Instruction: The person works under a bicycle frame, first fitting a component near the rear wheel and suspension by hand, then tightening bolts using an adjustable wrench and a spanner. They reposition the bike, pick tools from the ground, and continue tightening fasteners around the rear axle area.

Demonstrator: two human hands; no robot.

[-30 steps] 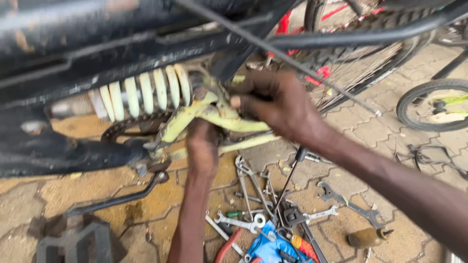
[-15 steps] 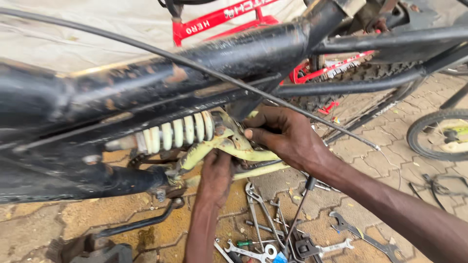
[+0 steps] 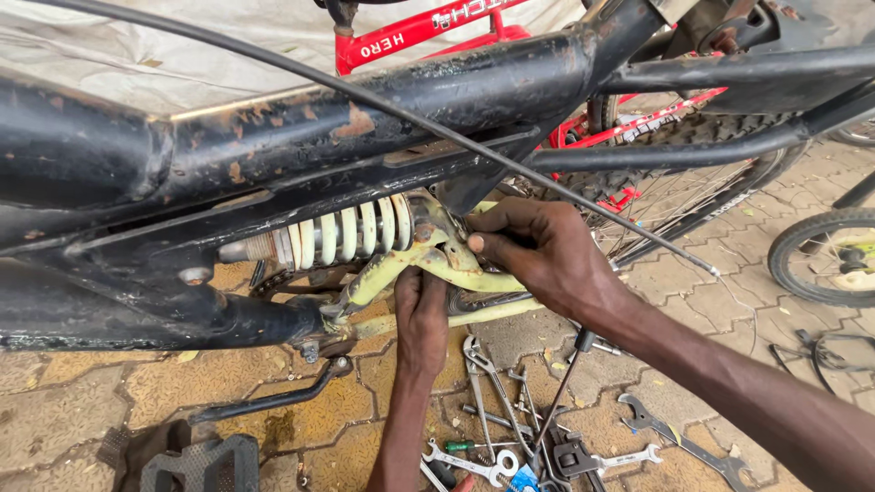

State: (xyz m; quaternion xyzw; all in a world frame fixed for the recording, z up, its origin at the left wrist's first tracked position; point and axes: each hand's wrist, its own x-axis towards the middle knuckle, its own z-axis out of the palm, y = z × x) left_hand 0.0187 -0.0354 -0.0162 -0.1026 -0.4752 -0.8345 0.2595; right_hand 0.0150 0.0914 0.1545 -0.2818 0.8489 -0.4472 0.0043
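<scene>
The pale yellow swing arm [image 3: 428,273] sits under the black bike frame [image 3: 365,137], just right of the coil spring [image 3: 342,234], whose long axis runs left to right. The right hand [image 3: 538,255] comes in from the right, fingers pinched shut on the arm's pivot. The left hand [image 3: 421,319] reaches up from below, curled against its underside; its grip is hidden. Spanners [image 3: 674,442] lie near on the paving.

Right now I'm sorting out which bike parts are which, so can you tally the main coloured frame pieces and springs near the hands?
Scuffed black metal bicycle frame: 1
Red bicycle frame: 1
Pale yellow-green swing arm: 1
Cream coil spring shock: 1
Total: 4
</scene>
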